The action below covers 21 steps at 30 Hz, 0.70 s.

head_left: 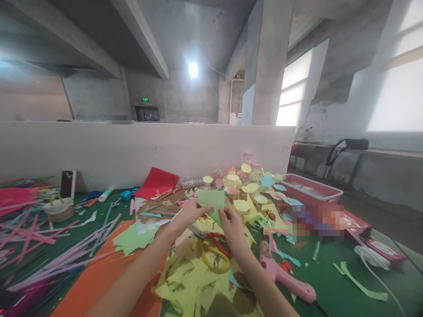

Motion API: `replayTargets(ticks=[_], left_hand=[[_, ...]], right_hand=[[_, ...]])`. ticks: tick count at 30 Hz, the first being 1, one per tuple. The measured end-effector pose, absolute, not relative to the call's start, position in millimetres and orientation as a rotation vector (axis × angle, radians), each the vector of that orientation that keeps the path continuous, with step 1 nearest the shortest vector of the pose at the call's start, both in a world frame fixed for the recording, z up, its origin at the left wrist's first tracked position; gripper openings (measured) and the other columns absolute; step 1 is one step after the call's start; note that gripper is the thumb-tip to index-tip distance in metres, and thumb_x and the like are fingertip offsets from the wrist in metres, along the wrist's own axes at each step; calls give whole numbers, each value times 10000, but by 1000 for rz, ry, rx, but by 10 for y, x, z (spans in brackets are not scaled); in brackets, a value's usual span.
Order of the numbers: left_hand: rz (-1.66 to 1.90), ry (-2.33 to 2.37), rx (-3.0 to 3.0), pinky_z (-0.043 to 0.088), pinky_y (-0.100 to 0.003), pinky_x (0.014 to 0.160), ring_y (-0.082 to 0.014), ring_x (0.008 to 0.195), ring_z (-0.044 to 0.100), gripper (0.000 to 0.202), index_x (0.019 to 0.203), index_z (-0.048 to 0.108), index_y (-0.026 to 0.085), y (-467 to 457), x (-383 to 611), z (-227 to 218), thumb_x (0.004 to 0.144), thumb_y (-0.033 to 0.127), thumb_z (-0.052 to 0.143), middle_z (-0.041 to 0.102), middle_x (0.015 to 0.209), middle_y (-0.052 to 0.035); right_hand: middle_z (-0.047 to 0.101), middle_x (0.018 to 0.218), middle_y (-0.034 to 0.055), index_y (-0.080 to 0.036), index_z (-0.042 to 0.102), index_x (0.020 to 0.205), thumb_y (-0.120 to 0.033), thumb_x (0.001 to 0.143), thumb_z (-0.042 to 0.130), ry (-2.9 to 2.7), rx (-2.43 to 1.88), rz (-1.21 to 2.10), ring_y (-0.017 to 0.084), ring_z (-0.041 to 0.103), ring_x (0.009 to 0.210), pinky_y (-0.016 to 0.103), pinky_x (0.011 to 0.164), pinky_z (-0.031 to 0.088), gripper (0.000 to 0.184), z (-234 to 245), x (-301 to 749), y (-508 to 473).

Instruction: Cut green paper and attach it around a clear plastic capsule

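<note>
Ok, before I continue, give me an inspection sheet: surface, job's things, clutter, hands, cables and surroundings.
Surface: green tabletop, partly covered at the left by an orange sheet.
Job's things: light green paper, held up in front; yellow-handled scissors, lying on the scraps below it; pink glue gun, lying to the right.
Clutter: yellow paper scraps heaped nearest the person; pink strips strewn far left.
Hands: left hand and right hand both grip the paper.
Cables: dark cable leaves the glue gun's handle; its far end is out of view.
Surroundings: white partition behind; lit lamp overhead; black bag at right.
</note>
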<state>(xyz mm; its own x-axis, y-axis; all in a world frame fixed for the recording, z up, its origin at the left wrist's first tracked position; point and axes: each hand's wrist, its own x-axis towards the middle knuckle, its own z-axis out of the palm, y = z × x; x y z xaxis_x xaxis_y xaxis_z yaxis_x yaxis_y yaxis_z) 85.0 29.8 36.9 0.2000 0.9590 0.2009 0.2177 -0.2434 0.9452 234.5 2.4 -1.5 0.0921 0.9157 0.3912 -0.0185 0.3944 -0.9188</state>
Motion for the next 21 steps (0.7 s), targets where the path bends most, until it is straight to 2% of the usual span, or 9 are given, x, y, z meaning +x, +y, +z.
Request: replayTargets(ticks=[9, 15, 21], left_hand=[[1166, 1179, 1663, 507, -268, 637, -186, 756, 657, 311, 877, 672, 170, 296, 861, 331, 683, 401, 750, 753, 879, -39], [1248, 1205, 1585, 497, -269, 591, -190, 696, 652, 340, 846, 679, 174, 309, 896, 340, 609, 386, 798, 741, 777, -31], [1283, 1215, 1548, 500, -269, 582, -189, 684, 648, 389, 823, 675, 164, 311, 915, 358, 568, 422, 814, 743, 786, -44]], right_hand=[[455, 613, -30, -206, 512, 684, -562, 769, 506, -1245, -928, 899, 147, 402, 600, 257, 557, 360, 366, -22, 2333, 42], [467, 611, -24, -212, 516, 679, -564, 746, 511, -1243, -902, 937, 152, 410, 599, 265, 566, 367, 359, -14, 2326, 64], [522, 651, -10, -203, 543, 708, -544, 741, 512, -1219, -899, 976, 161, 452, 637, 269, 604, 388, 344, 2, 2330, 63]])
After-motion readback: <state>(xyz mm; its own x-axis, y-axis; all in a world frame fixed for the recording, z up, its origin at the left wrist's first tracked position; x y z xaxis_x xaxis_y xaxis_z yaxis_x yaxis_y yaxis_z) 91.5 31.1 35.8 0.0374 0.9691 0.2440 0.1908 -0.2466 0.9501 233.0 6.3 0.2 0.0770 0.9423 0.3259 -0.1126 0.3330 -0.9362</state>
